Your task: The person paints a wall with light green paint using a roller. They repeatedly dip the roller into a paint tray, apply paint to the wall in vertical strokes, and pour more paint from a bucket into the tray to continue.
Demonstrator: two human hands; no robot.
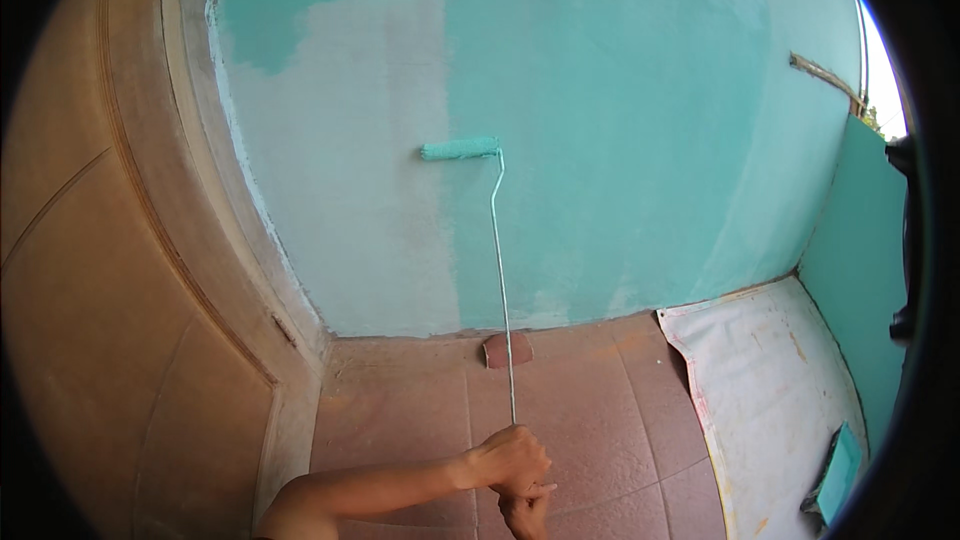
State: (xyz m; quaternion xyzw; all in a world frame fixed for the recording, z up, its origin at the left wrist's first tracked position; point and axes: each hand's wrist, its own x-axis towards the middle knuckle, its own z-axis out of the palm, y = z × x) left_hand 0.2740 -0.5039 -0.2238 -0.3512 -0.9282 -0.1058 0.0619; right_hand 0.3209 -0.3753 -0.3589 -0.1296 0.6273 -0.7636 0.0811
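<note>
A paint roller point(460, 148) with a turquoise sleeve is up against the wall point(600, 160), where fresh turquoise meets a pale grey patch. Its long thin metal rod point(503, 280) runs down toward me. My left hand point(512, 460) is closed around the lower end of the rod, which hides the grip. Just below it, my right hand point(527, 514) is wrapped round the same roller, with a finger or thumb sticking out to the right; the lower picture edge cuts this hand off.
A brown wooden door point(80, 270) with its frame stands at left. A reddish tile piece point(510, 350) lies on the tiled floor point(400, 420) by the wall. At right, a paint tray point(840, 470) rests on a whitish sheet point(770, 360). A stick point(825, 73) juts out upper right.
</note>
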